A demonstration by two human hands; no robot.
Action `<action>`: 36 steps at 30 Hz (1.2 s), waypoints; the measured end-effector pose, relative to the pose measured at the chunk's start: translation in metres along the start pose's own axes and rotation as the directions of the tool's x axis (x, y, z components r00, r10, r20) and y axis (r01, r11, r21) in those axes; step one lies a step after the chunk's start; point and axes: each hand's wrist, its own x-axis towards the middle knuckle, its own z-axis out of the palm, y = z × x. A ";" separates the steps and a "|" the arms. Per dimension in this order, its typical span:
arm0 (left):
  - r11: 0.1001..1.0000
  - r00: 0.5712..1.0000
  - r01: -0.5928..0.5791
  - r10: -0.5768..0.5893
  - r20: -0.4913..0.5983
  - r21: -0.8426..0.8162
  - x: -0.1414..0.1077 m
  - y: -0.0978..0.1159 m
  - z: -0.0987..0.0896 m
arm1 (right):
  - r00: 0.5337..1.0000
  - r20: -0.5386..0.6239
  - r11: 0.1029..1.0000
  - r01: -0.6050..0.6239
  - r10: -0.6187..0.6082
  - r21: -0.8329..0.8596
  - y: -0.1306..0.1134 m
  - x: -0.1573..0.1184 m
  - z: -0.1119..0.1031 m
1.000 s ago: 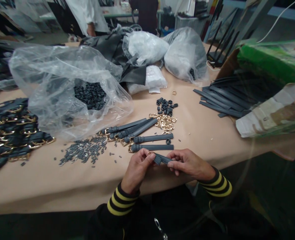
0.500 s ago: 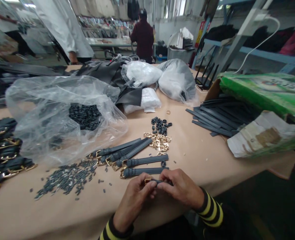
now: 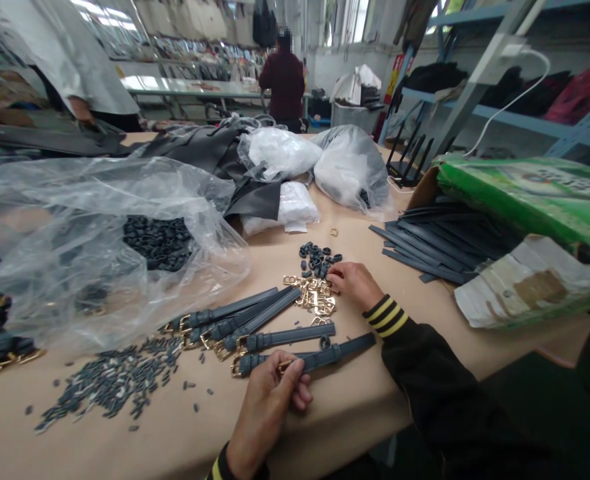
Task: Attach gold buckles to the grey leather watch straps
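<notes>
My left hand (image 3: 275,390) pinches the buckle end of a dark strap (image 3: 339,353) between thumb and fingers; a bit of gold buckle shows at the thumb. The strap's free end points right, over the table. My right hand (image 3: 357,283) is at the pile of small dark strap loops (image 3: 317,257), fingertips drawn together at its right edge. Whatever is between those fingertips is hidden. Just below the loops lie loose gold buckles (image 3: 317,293). Several buckled straps (image 3: 289,335) lie left of and above my left hand, with a single loop beside them.
Small dark pieces (image 3: 115,380) are scattered at the left front. A clear plastic bag (image 3: 209,250) of loops stands behind them. On the right, a green box (image 3: 525,193) holds long dark strips (image 3: 425,237). White bags (image 3: 279,153) lie farther back. A person in white stands behind the table.
My right hand has let go of the strap and moved up to the loops. My left hand keeps hold of the buckle end. The person in white has shifted left in view.
</notes>
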 end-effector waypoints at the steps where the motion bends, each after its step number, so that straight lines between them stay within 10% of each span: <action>1: 1.000 1.000 0.003 -0.003 0.002 0.001 0.000 0.000 0.000 | 1.000 0.001 0.999 -0.018 0.018 -0.027 -0.002 0.004 0.003; 11: 1.000 1.000 -0.022 0.022 0.012 0.010 -0.007 0.004 0.004 | 0.996 0.041 0.989 -0.070 0.076 -0.133 -0.011 0.004 -0.009; 15: 0.998 0.998 -0.045 0.043 -0.044 -0.048 -0.007 0.004 0.004 | 0.998 0.037 0.982 0.046 -0.054 0.184 -0.028 -0.043 -0.028; 18: 0.994 0.995 -0.073 0.067 -0.071 -0.084 -0.008 0.002 0.005 | 0.979 0.145 0.817 0.037 -0.147 0.575 -0.042 -0.090 -0.019; 28: 0.983 0.992 -0.112 0.102 -0.073 -0.146 -0.014 0.001 0.006 | 0.969 0.205 0.498 -0.248 0.140 0.831 -0.050 -0.131 0.035; 36: 0.985 0.981 -0.175 0.175 -0.090 0.004 -0.017 -0.004 0.012 | 0.998 -0.031 0.723 -0.017 0.054 0.690 -0.055 -0.140 0.030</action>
